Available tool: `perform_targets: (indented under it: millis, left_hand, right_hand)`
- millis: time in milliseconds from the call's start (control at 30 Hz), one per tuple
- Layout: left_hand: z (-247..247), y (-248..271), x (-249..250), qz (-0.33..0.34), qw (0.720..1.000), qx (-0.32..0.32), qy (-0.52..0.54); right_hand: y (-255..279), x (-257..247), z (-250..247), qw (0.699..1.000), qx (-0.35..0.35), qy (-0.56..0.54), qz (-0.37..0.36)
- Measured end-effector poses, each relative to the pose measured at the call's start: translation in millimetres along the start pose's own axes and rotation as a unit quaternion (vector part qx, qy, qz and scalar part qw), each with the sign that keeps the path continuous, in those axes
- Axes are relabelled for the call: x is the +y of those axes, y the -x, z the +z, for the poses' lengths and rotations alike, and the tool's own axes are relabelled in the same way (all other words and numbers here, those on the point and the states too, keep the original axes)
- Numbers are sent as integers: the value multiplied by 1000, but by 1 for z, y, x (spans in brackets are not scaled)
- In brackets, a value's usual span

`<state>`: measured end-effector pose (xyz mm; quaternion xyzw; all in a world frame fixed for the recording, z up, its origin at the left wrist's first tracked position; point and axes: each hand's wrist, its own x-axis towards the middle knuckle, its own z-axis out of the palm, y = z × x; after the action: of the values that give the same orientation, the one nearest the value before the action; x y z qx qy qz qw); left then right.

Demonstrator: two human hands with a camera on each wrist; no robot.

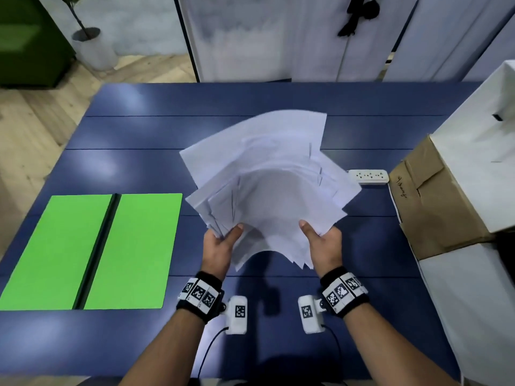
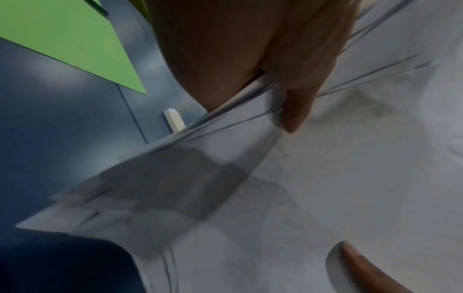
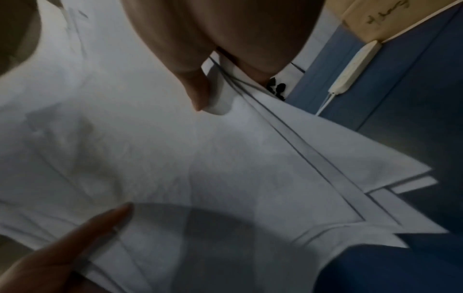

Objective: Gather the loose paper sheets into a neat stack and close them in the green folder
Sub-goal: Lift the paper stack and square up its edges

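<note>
A fanned, uneven bunch of white paper sheets is lifted above the blue table, bowed upward in the middle. My left hand pinches its near left edge, thumb on top. My right hand pinches the near right edge the same way. In the left wrist view the sheets fill the frame under my thumb. The right wrist view shows the sheets with staggered corners. The green folder lies open and flat at the near left, black spine up the middle; its corner shows in the left wrist view.
A white power strip lies on the table just right of the sheets, also visible as a power strip with its cord. A brown cardboard box and white boxes crowd the right edge. A potted plant stands on the floor beyond.
</note>
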<state>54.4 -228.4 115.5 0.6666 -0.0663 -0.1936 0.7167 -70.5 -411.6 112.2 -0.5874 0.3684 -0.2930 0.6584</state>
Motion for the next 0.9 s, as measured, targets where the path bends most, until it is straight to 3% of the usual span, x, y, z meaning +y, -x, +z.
perform_targets:
  millis: [300,633,900]
  left_hand:
    - [-12,-4,-2,-53,997,-58,-1]
    - [-16,-1,3,-68,990,-124,10]
    - [-11,3,7,-64,990,-127,22]
  right_hand:
    - [-11,16,-15,997,-64,1,35]
    - [-29,11,-33,986,-153,31,52]
    - [-26,8,-37,982,-176,26,62]
